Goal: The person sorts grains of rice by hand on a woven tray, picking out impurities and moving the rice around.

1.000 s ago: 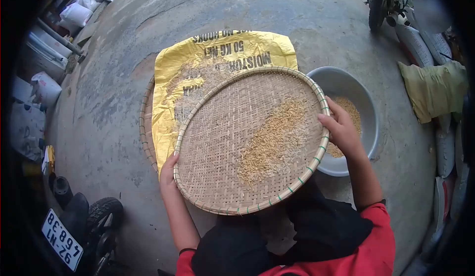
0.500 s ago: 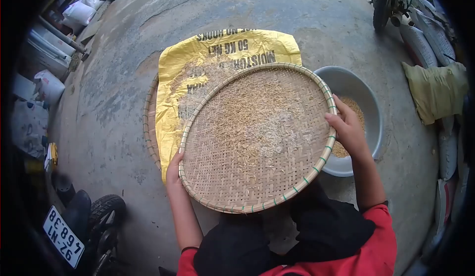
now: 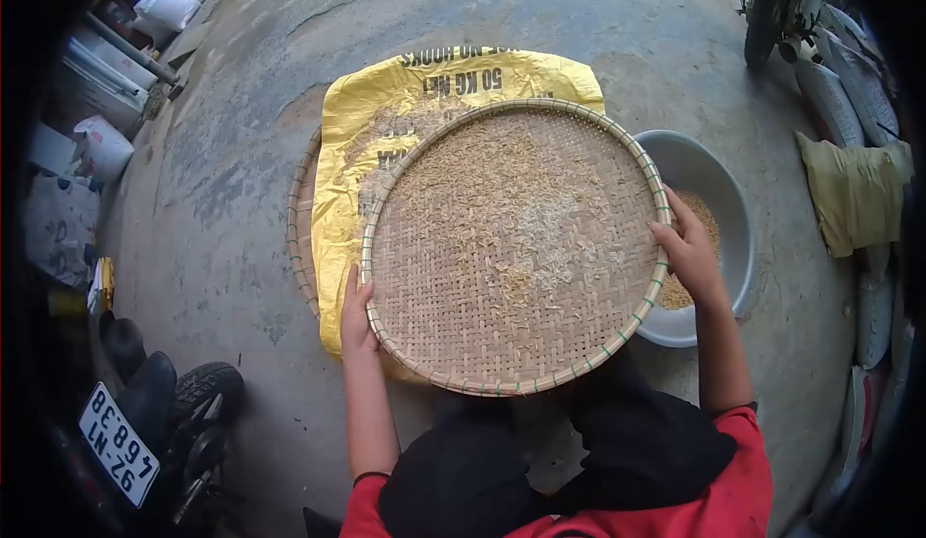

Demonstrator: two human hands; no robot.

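Between my hands I hold a round woven bamboo winnowing tray (image 3: pixel 434 326) above my lap. Unhusked rice grains (image 3: pixel 482 172) spread over its far half, with a whitish patch of grains (image 3: pixel 555 239) right of the middle. My left hand (image 3: pixel 359 316) grips the rim at the lower left, thumb up along the edge. My right hand (image 3: pixel 691 249) clasps the rim on the right, thumb on top and fingers partly hidden beneath. Under the tray's far side lies a yellow sack (image 3: pixel 338 201) with dark printing and chaff scattered on it.
A metal basin (image 3: pixel 738 239) holding grain stands right of the tray. Another bamboo tray (image 3: pixel 301 220) shows beneath the sack. Motorbikes stand at lower left (image 3: pixel 154 393) and upper right (image 3: pixel 767 17). Filled sacks (image 3: pixel 854 191) line the right side; white bags (image 3: pixel 169 6) sit at upper left.
The tray has shifted slightly away from me and right, and its tilt has changed. Grains have spread toward the far left side and the whitish patch has moved right. Both hands still hold the rim.
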